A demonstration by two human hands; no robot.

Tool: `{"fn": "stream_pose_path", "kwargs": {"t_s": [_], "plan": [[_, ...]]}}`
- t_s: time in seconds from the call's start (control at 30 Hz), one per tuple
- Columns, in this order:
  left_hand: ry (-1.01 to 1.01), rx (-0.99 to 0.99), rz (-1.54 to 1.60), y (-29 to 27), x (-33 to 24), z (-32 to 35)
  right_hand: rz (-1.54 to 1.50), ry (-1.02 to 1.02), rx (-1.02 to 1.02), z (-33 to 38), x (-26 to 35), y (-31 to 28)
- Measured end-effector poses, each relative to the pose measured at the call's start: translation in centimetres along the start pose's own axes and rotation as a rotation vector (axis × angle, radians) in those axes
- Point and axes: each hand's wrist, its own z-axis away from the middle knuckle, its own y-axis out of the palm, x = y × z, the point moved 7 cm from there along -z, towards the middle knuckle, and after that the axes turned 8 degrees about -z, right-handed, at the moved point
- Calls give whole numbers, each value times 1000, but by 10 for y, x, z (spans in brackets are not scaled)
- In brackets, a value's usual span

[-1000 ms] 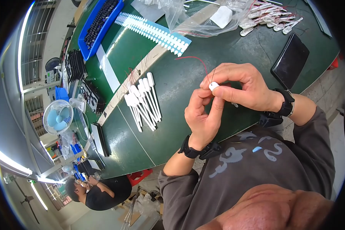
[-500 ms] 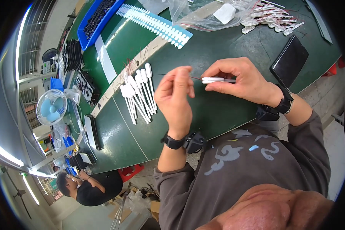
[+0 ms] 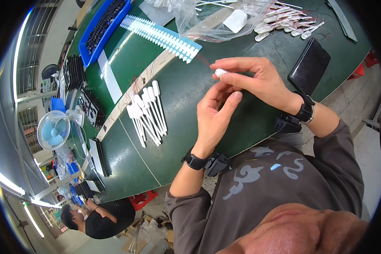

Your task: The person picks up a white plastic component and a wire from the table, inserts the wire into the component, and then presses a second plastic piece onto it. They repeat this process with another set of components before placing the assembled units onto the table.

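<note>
My right hand (image 3: 258, 78) pinches a small white paddle-shaped piece (image 3: 221, 73) between thumb and fingers. Its rounded head pokes out at the fingertips, with a blurred thin red wire trailing toward the upper left; the rest of the piece is hidden by the hand. Just below, my left hand (image 3: 213, 114) is half curled, thumb apart from the fingers, and nothing shows in it. Its fingertips are close under the right hand and partly covered. On the green table left of my hands lies a bundle of similar white paddle-shaped pieces (image 3: 148, 110) with thin wires.
A light blue sheet of white stickers (image 3: 173, 42) lies beyond my hands. Behind stand a blue tray (image 3: 85, 57) of black parts and a clear plastic bag (image 3: 203, 31). More white pieces (image 3: 279, 21) and a black phone (image 3: 310, 67) lie right. Another person (image 3: 108, 218) sits lower left.
My left hand has moved right and down, away from the wire it was at, to beneath the right hand. The right hand has tilted the white piece and raised it slightly.
</note>
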Motion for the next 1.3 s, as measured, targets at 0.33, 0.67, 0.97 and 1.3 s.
{"fn": "stream_pose_path", "kwargs": {"t_s": [0.33,0.67,0.97,1.3], "plan": [[22,26,-84,0,11,0,-130,153,94,2,-11,5],[-107,175,572,-7,6,-7,-224,-4,-180,-14,2,-38],[-181,362,759,8,12,-4,-189,274,248,-3,-22,5],[-288,252,285,-8,8,0,-157,257,239,-5,-24,2]]}}
